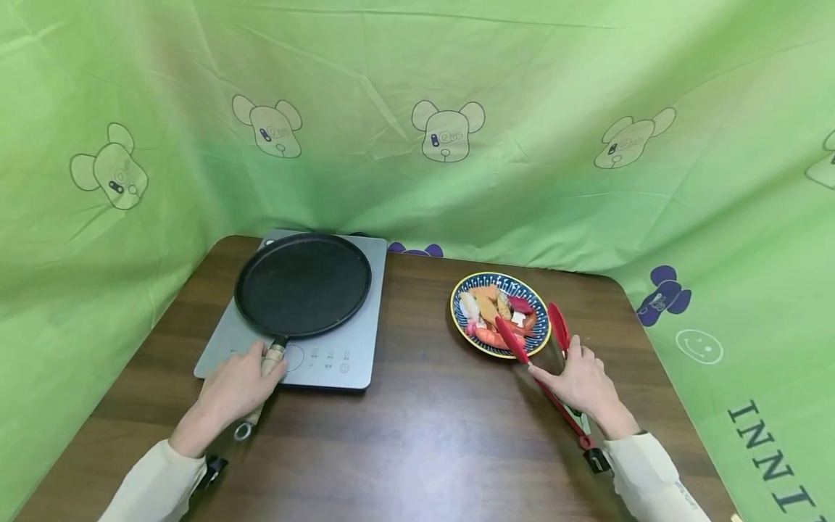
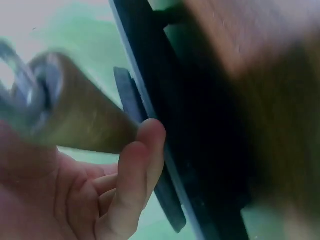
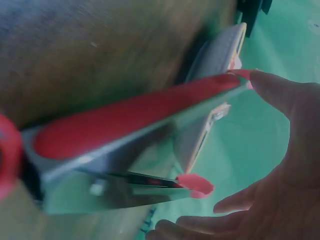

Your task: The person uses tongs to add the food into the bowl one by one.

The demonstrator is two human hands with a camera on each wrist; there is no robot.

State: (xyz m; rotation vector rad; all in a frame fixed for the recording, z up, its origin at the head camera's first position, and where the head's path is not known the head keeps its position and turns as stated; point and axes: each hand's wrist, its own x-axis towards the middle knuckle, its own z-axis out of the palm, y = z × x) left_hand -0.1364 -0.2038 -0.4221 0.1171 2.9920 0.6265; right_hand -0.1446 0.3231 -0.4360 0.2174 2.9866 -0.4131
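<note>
At the left, a flat round black pan [image 1: 304,284] sits on a silver induction cooktop [image 1: 370,319]. My left hand [image 1: 240,384] grips its pale wooden handle [image 2: 95,112], whose metal hanging ring shows past the palm. Over at the right, my right hand [image 1: 577,380] spans a pair of red-handled tongs [image 3: 135,115]. The thumb touches one arm, while the other fingers are spread and fairly straight near the second arm. The tongs' red tips are apart, one overlapping a blue patterned plate [image 1: 462,337] with a yellow rim. Assorted sushi and shrimp-like pieces [image 1: 488,308] lie on it.
Both the cooktop and the plate stand on a brown wooden table [image 1: 404,435]. Green cloth [image 1: 365,188] printed with bear heads hangs behind the table and along its sides. Touch controls [image 1: 330,357] mark the cooktop's front.
</note>
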